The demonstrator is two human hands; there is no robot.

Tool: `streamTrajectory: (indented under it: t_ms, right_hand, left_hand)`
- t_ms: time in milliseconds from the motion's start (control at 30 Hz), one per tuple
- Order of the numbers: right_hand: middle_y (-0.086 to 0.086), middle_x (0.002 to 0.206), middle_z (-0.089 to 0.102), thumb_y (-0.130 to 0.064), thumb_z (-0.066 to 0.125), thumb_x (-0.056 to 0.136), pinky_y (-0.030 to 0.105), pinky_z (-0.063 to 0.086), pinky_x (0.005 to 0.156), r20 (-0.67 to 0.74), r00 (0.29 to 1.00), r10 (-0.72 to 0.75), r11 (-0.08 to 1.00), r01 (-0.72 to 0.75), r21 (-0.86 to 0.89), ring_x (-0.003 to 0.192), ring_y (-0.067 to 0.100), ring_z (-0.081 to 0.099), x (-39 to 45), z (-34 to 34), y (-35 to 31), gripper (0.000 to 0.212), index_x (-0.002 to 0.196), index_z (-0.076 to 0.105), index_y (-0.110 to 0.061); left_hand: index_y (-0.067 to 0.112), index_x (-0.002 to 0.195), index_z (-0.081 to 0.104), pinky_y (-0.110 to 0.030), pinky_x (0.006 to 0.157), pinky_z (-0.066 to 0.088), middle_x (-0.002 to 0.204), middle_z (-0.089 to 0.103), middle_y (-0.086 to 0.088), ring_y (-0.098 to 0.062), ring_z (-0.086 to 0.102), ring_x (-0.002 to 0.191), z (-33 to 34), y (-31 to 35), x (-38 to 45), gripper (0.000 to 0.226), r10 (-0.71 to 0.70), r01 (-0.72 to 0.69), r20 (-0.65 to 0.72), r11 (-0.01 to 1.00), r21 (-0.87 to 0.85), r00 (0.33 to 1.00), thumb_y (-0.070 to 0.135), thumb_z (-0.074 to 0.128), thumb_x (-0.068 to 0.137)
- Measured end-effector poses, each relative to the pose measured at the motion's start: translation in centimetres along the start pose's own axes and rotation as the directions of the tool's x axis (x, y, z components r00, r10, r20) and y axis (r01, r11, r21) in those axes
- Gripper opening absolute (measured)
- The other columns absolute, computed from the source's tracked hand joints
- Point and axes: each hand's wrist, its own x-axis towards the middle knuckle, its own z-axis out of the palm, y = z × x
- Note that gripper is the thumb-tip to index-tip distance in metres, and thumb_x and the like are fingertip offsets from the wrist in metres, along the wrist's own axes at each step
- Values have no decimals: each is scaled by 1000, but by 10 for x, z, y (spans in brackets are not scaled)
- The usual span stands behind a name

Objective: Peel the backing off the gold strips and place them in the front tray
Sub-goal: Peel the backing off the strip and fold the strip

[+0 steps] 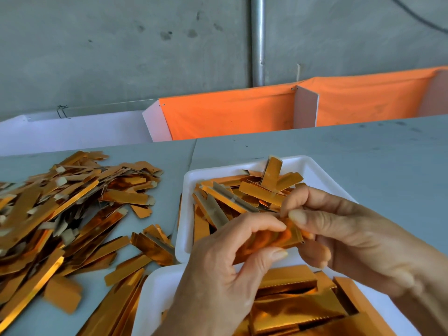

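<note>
Shiny, creased gold strip

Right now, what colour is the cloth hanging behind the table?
Orange cloth, shown in the head view.

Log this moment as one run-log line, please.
step: peeling backing | left hand: pinching gold strip | right hand: pinching same strip | location: above white tray | loose strip pile: left on table
</note>
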Motion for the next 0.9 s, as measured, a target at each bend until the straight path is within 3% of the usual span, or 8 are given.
streamTrajectory:
  t_ms: [100, 233, 433, 600, 667, 767, 833, 900]
  right_hand:
    - [1, 60, 48, -26, 78, 71, 19, 42, 45, -75, 997, -26, 998, 21, -66, 43, 11, 44, 3, 1, 4, 22, 81, 66, -10]
    - [1, 64, 55, -29, 82, 72, 21, 48, 51, 23, 1000, -7, 995, 5, 104, 49, 12, 53, 4, 1, 7, 32, 93, 69, -9]
    - [0, 63, 57, -26, 86, 67, 21, 48, 50, 54, 998, 11, 997, -15, 74, 48, 11, 53, 5, -4, 7, 28, 85, 70, -11]
    - [2, 63, 57, -29, 85, 68, 20, 48, 51, -14, 999, 46, 998, -45, 41, 50, 12, 54, 5, -6, 10, 31, 88, 70, -10]
    - [3, 62, 56, -32, 78, 74, 21, 48, 51, -175, 985, 2, 999, -10, -46, 49, 13, 54, 2, -10, 7, 28, 92, 71, -11]
    - [3, 60, 63, -25, 63, 87, 30, 53, 61, -555, 792, -254, 900, -17, -436, 56, 16, 62, 3, -20, 7, 13, 80, 70, -17]
    - [-2, 65, 68, -23, 58, 92, 33, 55, 67, -645, 654, -394, 747, -180, -639, 67, 18, 66, 6, -26, 11, 16, 79, 68, -24]
    - [-9, 74, 67, -28, 57, 94, 26, 48, 61, -615, 666, -422, 560, -342, -755, 74, 16, 63, 10, -28, 17, 16, 80, 64, -31]
  left_hand:
    - [43, 107, 57, -10, 75, 49, 102, 67, 21, -2, 64, 98, 0, -1, 1, 22, -7, 7, -5, 1000, -26, 1000, 43, 56, 85]
    - [41, 107, 59, -11, 79, 48, 104, 68, 19, -3, 64, 101, 0, -2, 1, 21, -45, 47, 12, 988, -146, 999, 40, 59, 85]
    - [39, 105, 59, -7, 82, 45, 106, 68, 22, 0, 62, 105, -1, -1, 1, 21, -65, 73, 45, 977, -198, 997, 37, 61, 85]
    - [42, 107, 54, -10, 86, 45, 106, 67, 27, 5, 61, 105, -1, -4, 2, 25, -144, 158, 91, 974, -166, 985, 36, 64, 85]
    - [43, 110, 53, -4, 86, 40, 106, 66, 30, 10, 59, 104, 0, -4, 2, 29, -176, 190, 119, 975, -119, 977, 40, 65, 84]
    - [43, 112, 55, -1, 84, 40, 107, 63, 33, 14, 58, 101, 0, -4, 0, 42, -190, 199, 152, 979, -44, 970, 57, 62, 73]
    - [43, 113, 56, 0, 83, 40, 109, 62, 33, 16, 57, 99, 1, -3, 0, 50, -189, 191, 167, 982, 7, 968, 69, 55, 70]
    - [39, 109, 62, 2, 80, 38, 103, 63, 32, 19, 55, 97, 2, -2, 0, 46, -167, 158, 131, 985, 76, 977, 68, 48, 76]
